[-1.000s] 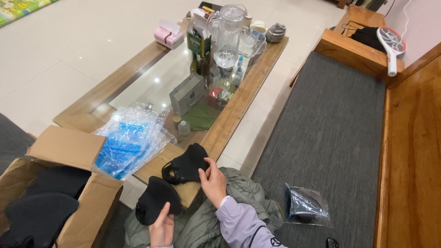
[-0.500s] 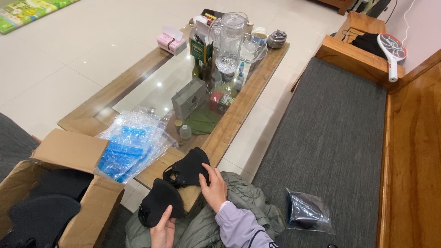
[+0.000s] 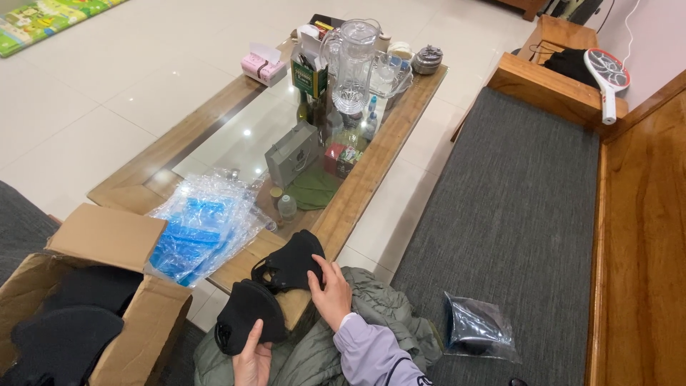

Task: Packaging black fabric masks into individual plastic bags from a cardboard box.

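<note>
**Two black masks at the near corner of the counter**

The left hand (image 3: 254, 361) pinches the lower edge of a black mask (image 3: 246, 323), fingers curled up behind the fabric and thumb in front, holding it upright over the lap. Just above and to the right of that hand, a second black mask (image 3: 291, 260) lies on the wooden corner of the counter (image 3: 379, 161). The right hand (image 3: 331, 293) rests beside it with fingers loosely spread, their tips touching the mask's right edge; it grips nothing.

Left of the left hand stands an open cardboard box (image 3: 107, 286) with more dark masks inside. Beyond both hands, a heap of clear plastic bags (image 3: 204, 225) lies on the counter. To the right of the right hand, a bagged mask (image 3: 477, 330) lies on the grey bench cushion (image 3: 529, 207). Under both wrists is an olive jacket (image 3: 386, 314).
</note>
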